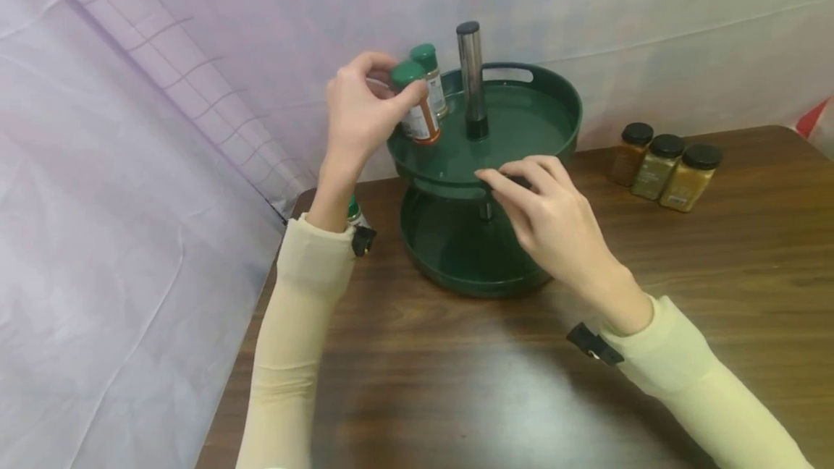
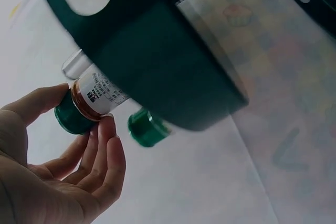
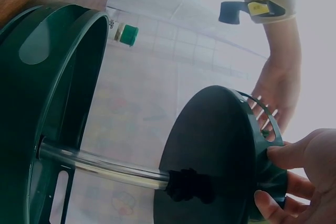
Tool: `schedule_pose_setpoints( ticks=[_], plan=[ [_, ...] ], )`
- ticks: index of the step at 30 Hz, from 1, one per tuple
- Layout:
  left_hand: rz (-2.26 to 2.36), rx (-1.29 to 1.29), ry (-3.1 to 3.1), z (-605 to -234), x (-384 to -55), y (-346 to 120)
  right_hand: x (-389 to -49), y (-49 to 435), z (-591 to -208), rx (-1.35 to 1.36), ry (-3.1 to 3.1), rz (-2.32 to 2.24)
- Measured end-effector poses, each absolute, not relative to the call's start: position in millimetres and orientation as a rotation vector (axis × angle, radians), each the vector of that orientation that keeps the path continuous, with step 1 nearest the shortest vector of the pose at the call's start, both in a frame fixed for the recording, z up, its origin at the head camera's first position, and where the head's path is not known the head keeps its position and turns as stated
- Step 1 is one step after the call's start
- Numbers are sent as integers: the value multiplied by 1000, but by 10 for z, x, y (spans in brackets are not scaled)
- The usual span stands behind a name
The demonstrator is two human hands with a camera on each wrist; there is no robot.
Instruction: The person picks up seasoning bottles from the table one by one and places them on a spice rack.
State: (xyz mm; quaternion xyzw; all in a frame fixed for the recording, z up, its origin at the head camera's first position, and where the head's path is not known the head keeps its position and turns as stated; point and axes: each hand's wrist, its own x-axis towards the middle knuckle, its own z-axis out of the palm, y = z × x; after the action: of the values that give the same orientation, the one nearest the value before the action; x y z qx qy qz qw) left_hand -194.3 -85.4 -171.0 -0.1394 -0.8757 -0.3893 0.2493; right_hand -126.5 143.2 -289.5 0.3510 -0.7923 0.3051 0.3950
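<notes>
My left hand (image 1: 365,103) pinches a green-capped spice jar (image 1: 422,123) near its cap, thumb on one side and fingers on the other. The jar has a white label and reddish contents, and stands tilted over the left side of the upper tray (image 1: 528,121) of a green two-tier rack. Behind it on that tray is a second green-capped jar (image 1: 433,85). With thumb and fingers around the upper tray's front rim, my right hand (image 3: 310,166) grips it beside the handle slot. A metal post (image 1: 470,71) rises from the tray's middle.
The lower tray (image 1: 449,259) sits beneath, on the wooden table (image 1: 404,353). Another green-capped jar (image 1: 355,214) stands left of the rack, partly behind my left wrist. Three square black-lidded jars, one with yellow contents (image 1: 685,183), stand at the right. White sheeting (image 1: 130,252) hangs behind and left.
</notes>
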Motion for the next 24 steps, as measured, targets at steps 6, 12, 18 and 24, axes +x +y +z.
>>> schedule_pose_setpoints(
  ticks=[6,12,18,24],
  plan=[
    [-1013,-374,-2443,-1761,-2073,-787,-1271,1400,-2899,898,-1999,760],
    [-987,-359,-2484,-1800,-2149,-764,-1263,1360,-2902,906,-1996,764],
    [-939,-316,-2531,-1813,-2165,-740,-1253,1346,-2890,915,-2008,759],
    [-894,-269,-2616,-1770,-2148,-689,-1259,1347,-2881,909,-2003,751]
  ],
)
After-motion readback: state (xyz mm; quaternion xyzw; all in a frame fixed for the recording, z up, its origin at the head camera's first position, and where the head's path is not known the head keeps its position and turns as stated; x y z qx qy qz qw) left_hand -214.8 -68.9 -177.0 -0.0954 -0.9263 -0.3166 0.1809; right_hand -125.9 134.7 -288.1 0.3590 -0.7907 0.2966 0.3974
